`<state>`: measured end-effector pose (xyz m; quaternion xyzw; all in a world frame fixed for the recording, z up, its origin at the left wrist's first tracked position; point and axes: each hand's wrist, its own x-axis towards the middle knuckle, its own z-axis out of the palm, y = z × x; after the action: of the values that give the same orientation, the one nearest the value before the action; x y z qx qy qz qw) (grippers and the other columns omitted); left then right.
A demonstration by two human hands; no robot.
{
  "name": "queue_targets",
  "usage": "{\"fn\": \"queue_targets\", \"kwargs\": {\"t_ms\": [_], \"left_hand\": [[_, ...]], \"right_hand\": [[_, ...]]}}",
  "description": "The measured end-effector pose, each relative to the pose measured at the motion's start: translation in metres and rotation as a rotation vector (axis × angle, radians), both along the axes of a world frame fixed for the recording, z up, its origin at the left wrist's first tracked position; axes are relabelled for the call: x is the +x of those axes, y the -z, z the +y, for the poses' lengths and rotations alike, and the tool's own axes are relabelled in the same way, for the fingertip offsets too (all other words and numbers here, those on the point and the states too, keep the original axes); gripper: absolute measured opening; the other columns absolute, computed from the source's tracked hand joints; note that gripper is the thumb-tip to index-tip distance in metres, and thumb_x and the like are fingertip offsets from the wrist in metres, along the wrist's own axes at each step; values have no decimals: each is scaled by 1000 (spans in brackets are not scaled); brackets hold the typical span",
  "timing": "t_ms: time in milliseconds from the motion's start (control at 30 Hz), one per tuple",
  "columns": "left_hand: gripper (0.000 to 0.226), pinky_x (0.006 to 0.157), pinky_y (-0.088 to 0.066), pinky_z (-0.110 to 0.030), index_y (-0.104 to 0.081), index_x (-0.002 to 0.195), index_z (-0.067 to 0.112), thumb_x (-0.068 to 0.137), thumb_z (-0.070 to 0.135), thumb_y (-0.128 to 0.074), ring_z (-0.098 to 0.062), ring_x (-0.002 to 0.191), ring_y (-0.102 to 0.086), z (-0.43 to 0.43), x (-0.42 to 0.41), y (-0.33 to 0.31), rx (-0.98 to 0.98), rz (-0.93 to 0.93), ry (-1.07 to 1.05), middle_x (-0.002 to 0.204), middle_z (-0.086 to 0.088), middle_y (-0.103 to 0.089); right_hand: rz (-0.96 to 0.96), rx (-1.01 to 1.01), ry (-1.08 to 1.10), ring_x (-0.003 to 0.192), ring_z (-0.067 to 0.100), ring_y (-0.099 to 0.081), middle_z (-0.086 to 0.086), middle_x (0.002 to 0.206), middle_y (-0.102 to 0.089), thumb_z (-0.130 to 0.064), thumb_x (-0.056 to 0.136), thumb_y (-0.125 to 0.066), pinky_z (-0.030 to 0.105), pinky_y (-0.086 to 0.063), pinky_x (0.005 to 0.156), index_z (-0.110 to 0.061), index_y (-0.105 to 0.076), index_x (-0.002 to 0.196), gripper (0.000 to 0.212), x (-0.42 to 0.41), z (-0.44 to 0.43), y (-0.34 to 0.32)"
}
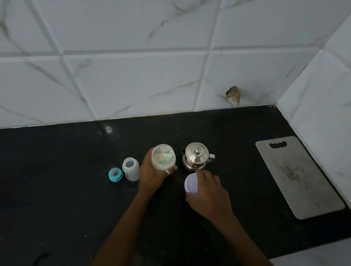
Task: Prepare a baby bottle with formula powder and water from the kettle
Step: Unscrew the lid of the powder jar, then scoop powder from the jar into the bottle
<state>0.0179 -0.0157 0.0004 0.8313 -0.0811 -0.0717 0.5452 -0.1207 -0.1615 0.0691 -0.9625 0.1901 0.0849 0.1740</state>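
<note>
I look down on a black counter [60, 205] against a white tiled wall. My left hand [152, 174] is wrapped around a clear formula jar [163, 157], its mouth open, pale powder and what looks like a green scoop inside. My right hand [206, 190] rests on the jar's white lid [190, 183], which lies on the counter just in front of a small steel kettle [196, 156]; the fingers curl over the lid, but I cannot tell whether they grip it.

The risk, as I judge it: the open jar could tip if my left hand shifts, spilling powder. My right knuckles sit near the kettle, so a careless lift might knock it.

The open baby bottle [130, 169] stands upright just left of my left hand, nearly touching it. Its teal cap and teat [115, 174] lie just beside it, farther left. A grey cutting board [297, 175] lies well apart at right.
</note>
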Motion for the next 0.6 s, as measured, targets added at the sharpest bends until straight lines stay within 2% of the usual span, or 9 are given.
{"fn": "queue_targets", "kwargs": {"t_ms": [100,467,600], "left_hand": [[86,102,-46,-26,-56,133,26,59,36,-97,-5,118,-59,-1,0,-1,26,-3,0,123,17,-59],[85,105,-46,-29,-54,135,24,62,38,-95,-8,121,-59,-2,0,-1,51,-17,22,129,13,-59],[87,107,-48,-32,-53,136,24,61,41,-95,-8,122,-59,-2,-2,-1,45,-13,19,132,9,-61]], "right_hand": [[48,12,31,131,22,-42,-1,150,-39,-48,86,-67,35,-49,93,-20,-33,148,77,-9,-8,17],[69,0,26,131,26,-41,2,151,-40,-55,90,-63,37,-49,96,-17,-32,152,80,-17,-13,58],[64,2,37,134,27,-42,3,155,-38,-67,84,-63,40,-47,101,-17,-26,155,94,-20,-15,58]]}}
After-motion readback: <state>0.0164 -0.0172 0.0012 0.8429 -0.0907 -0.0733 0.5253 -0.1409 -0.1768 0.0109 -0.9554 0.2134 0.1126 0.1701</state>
